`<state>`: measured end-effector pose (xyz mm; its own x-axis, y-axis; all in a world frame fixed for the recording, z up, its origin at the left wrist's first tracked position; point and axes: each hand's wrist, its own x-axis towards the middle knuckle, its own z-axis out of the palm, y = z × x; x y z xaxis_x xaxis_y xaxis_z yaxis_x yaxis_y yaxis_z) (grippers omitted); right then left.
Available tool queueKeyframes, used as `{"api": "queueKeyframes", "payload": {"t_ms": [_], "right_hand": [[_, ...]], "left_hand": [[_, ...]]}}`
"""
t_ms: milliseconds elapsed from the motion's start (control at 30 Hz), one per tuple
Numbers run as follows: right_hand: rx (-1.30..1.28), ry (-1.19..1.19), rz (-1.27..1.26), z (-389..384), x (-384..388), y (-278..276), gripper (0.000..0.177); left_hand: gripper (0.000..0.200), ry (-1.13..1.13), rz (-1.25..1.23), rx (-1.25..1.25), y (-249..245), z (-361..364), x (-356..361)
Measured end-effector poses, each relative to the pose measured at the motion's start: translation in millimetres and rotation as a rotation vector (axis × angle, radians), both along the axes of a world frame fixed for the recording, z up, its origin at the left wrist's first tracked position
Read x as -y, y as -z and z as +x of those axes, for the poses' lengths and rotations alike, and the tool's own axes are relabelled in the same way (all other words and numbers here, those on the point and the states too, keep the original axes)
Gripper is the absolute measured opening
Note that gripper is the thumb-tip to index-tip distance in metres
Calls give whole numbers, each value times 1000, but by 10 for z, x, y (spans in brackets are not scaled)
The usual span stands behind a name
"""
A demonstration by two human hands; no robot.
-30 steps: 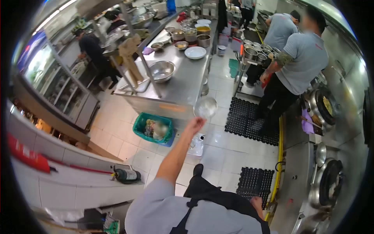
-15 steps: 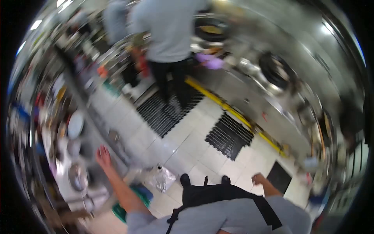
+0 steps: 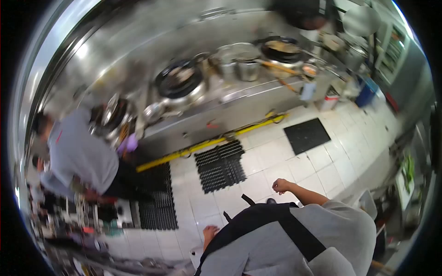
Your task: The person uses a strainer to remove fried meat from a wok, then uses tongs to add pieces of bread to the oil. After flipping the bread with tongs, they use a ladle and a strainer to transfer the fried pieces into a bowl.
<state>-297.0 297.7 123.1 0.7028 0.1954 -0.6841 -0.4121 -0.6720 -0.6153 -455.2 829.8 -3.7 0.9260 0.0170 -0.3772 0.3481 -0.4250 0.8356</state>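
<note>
My left hand [image 3: 211, 231] is low beside the black apron [image 3: 248, 225], over the white tiled floor [image 3: 184, 202]. Its fingers are loosely apart, and nothing shows in them. Farther right and forward, my right hand [image 3: 281, 186] hangs above the tiles with its fingers curled closed, no object visible in it. Neither hand touches the cooking range. One dark shoe [image 3: 271, 201] peeks out past the apron.
A steel range [image 3: 198, 115] carries woks [image 3: 178, 78] and a metal pot [image 3: 248, 69]. Yellow pipe [image 3: 202, 145] runs along its base. Black mats [image 3: 307, 136] lie on the floor. A co-worker [image 3: 83, 152] stands at left; a blue bin [image 3: 366, 92] is back right.
The view has swung right, bringing the range across the front and the co-worker to the left. My left hand has left the side counter and come in beside the apron.
</note>
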Motion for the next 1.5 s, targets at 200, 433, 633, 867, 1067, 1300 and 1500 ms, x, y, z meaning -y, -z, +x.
{"api": "queueKeyframes", "payload": {"t_ms": [200,433,633,867,1067,1300,1500], "right_hand": [[25,830,-330,-1562,2416,1199,16],[-210,1535,-11,-3038,2893,797,11],[-81,1249,-56,-2883,2525,1050,19],[-67,868,-116,-1698,3132,626,27],[111,1349,-72,-994,4523,-179,22],[73,1530,-61,-858,4766,-219,23],[-151,912,-278,-546,4859,143,21]], "left_hand": [[14,354,305,-336,149,450,679],[13,481,156,-411,-191,1879,2094],[14,270,-41,-391,-450,3574,3638],[12,224,-98,-417,-246,4525,4937],[10,484,142,-674,273,4791,5657],[10,700,-46,-524,110,5411,6986],[19,508,-44,-450,-315,5965,7543]]}}
